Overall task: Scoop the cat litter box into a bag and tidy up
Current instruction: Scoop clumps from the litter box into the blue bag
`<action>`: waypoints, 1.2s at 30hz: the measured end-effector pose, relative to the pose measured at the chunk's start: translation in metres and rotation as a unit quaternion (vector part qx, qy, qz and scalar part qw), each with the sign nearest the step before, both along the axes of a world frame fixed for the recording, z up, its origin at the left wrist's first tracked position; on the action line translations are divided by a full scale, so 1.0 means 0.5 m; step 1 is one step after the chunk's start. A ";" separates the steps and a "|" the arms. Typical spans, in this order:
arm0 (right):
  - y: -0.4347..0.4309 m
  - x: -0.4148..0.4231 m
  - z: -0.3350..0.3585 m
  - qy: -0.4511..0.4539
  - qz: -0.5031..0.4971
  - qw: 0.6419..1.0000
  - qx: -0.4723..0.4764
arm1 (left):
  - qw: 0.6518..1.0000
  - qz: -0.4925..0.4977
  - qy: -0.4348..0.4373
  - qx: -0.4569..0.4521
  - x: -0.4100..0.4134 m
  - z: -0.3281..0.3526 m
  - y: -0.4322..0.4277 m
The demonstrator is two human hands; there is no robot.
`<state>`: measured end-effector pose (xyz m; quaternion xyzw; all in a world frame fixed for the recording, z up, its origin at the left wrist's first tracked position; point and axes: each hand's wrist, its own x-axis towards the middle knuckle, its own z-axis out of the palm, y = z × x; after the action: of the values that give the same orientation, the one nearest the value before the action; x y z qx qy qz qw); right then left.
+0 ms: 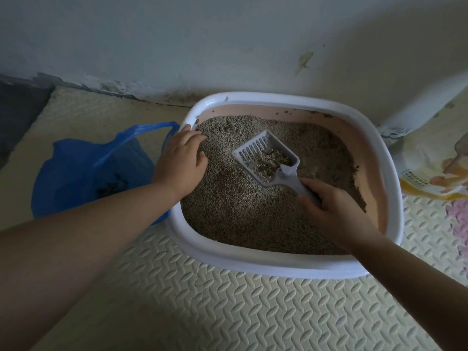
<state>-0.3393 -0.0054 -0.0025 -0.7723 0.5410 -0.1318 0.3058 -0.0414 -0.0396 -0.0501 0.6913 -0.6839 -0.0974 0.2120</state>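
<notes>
A white-rimmed litter box (253,260) with pink inner walls stands on the floor mat against the wall, filled with grey-brown litter (240,214). My right hand (334,211) grips the handle of a white slotted scoop (266,154), which holds a clump of litter above the middle of the box. My left hand (181,162) rests on the left rim with its fingers curled over the edge toward the litter. A blue plastic bag (83,173) stands open just left of the box, with dark waste inside it.
A cream embossed foam mat (228,312) covers the floor. A yellow and white litter package (435,163) lies right of the box, below a white object (425,102) leaning on the wall. A dark floor strip (17,117) lies at far left.
</notes>
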 end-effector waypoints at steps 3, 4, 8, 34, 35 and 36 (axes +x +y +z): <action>-0.035 0.024 -0.009 0.031 -0.015 0.998 0.050 | 1.000 0.005 0.005 -0.004 0.001 0.000 0.001; -0.051 0.037 -0.011 0.039 -0.015 0.997 0.059 | 1.000 0.006 0.006 -0.004 0.000 0.000 0.001; -0.113 0.117 -0.023 0.064 0.001 0.994 0.092 | 1.000 0.011 0.026 0.002 0.001 -0.001 0.000; -0.095 0.111 -0.093 -0.012 -0.035 0.999 -0.018 | 0.998 0.013 0.057 -0.002 0.007 -0.005 -0.003; -0.085 0.092 -0.087 -0.015 -0.034 0.999 -0.022 | 0.998 0.012 0.055 -0.003 0.007 -0.006 -0.004; -0.075 0.074 -0.082 -0.020 -0.031 0.999 -0.027 | 0.999 0.010 0.052 -0.004 0.007 -0.007 -0.004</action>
<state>-0.3024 -0.0430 -0.0435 -0.7602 0.5548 -0.1716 0.2913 -0.0377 -0.0417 -0.0538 0.6913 -0.6654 -0.1278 0.2509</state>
